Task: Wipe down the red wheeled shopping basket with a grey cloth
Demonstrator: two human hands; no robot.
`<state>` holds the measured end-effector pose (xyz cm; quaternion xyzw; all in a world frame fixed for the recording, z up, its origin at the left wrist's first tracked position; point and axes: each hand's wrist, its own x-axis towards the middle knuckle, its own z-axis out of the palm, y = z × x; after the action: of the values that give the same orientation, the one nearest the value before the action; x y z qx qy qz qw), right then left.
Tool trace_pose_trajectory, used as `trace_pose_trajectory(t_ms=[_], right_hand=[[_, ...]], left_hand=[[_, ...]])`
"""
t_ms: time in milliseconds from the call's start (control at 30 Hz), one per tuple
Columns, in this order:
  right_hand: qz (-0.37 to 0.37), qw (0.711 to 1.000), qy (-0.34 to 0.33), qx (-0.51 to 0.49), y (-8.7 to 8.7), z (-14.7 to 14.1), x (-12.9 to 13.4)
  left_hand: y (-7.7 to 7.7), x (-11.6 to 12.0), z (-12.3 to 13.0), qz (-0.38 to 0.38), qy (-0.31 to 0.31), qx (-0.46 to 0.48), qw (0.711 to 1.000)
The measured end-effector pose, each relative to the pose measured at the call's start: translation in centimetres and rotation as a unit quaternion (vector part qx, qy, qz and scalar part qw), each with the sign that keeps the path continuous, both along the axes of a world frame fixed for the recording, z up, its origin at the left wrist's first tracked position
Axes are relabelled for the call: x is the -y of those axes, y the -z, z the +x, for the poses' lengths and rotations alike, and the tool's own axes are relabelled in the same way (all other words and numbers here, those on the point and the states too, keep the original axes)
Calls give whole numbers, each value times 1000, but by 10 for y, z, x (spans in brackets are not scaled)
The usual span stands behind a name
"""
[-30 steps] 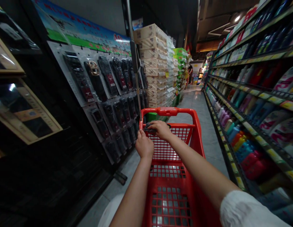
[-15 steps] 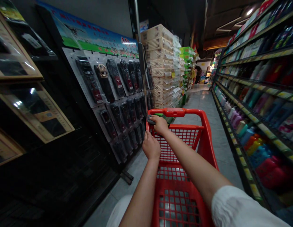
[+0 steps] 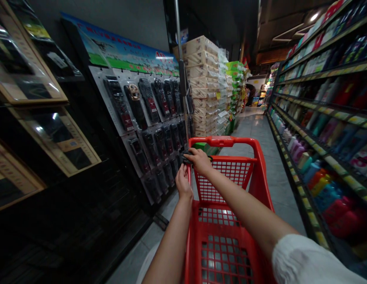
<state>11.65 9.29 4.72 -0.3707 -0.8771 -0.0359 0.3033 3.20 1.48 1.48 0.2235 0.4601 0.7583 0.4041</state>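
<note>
A bunched dark grey cloth (image 3: 188,157) is pressed against the top left corner of a red shopping cart (image 3: 229,236). My right hand (image 3: 200,161) is closed on that cloth, its fingers pointing left. Just below it, my left hand (image 3: 183,182) lies along the outside of the cart's left rim, fingers stretched upward and touching it. A thin metal pole (image 3: 180,43) rises from the cart's corner beside my hands. Through the cart's grid, bare floor shows. A green thing (image 3: 203,147) is partly visible behind the cart's handle.
On the left stands a rack of packaged belts (image 3: 149,100), with framed boxes (image 3: 66,142) nearer me. Stacked cartons (image 3: 203,85) rise beyond the cart. Shelves of bottles (image 3: 325,173) line the right side. A person (image 3: 250,94) bends over far down the tiled aisle (image 3: 251,128).
My right hand and the cloth have shifted slightly left and down onto the corner. My left hand has turned and its fingers have straightened along the rim. The view has swung slightly left.
</note>
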Motion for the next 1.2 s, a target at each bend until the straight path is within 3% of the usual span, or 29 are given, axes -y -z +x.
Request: trace_pose_trajectory(t_ms=[133,300,533,633,733,867,967,1067,1200], right_hand=[[-18,1000,-19,-1,11,-9,13],[-43,996,-80,-25,26,2,32],[-95,983,-145,-67,51,16,85],[-99,984,-145,-41,52,21,98],[-81,990,-112,-1,39,21,86],[-68,997,-41,-11,13,11,42],[-71,997,-2,-24,4,3,19],[-72,997,-3,-25,11,0,21],[-77,996,-50,-19,33,7,52]], left_hand=[[-6,7,-3,-6,19,43,999],[-8,18,-9,-3,43,85,995],[-6,44,-20,-16,114,131,985],[-5,50,-24,-27,130,137,982],[-5,52,-25,-19,138,139,980],[-6,52,-25,-30,145,133,980],[-6,52,-28,-41,152,123,980],[-4,51,-30,-44,149,113,981],[-3,52,-33,-45,141,108,983]])
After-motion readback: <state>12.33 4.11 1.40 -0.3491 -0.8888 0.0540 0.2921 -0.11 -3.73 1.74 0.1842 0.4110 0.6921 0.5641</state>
